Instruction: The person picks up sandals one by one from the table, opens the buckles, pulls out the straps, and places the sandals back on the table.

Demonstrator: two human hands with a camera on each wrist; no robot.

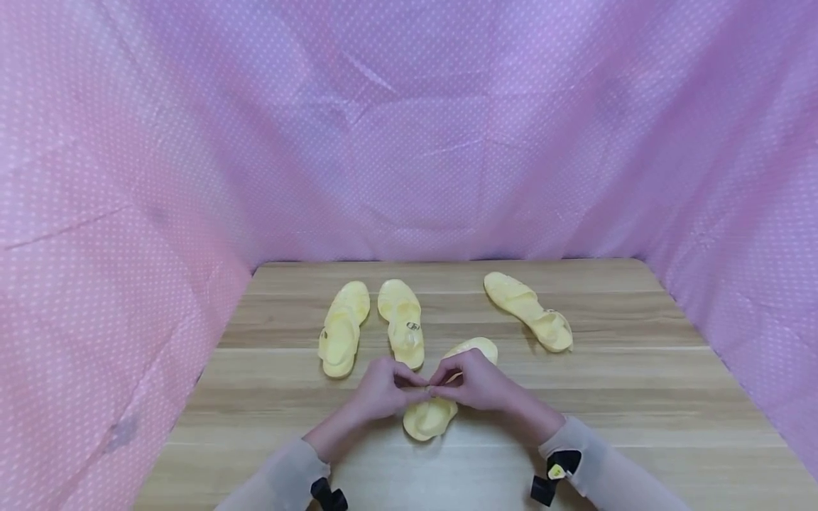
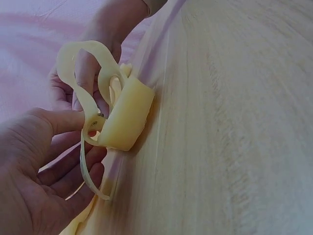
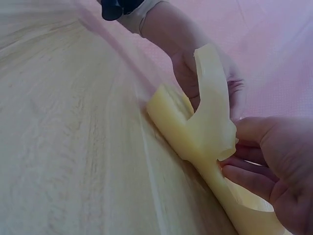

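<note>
A pale yellow sandal (image 1: 430,420) lies on the table in front of me, its toe pointing away and to the right. My left hand (image 1: 383,390) pinches the ankle strap (image 2: 89,105) at the sandal's left side, by a small metal buckle; a loose strap end hangs down past the fingers. From the other side my right hand (image 1: 478,383) pinches the same strap area, its fingertips meeting the left ones. In the right wrist view the sandal's heel (image 3: 168,115) rests on the wood, and the right fingertips are partly hidden behind the strap.
Two more yellow sandals stand at the left back, one (image 1: 344,330) outermost and one (image 1: 401,323) beside it. A third sandal (image 1: 529,311) lies slanted at the right back. Pink dotted cloth (image 1: 409,142) hangs around the wooden table (image 1: 639,397).
</note>
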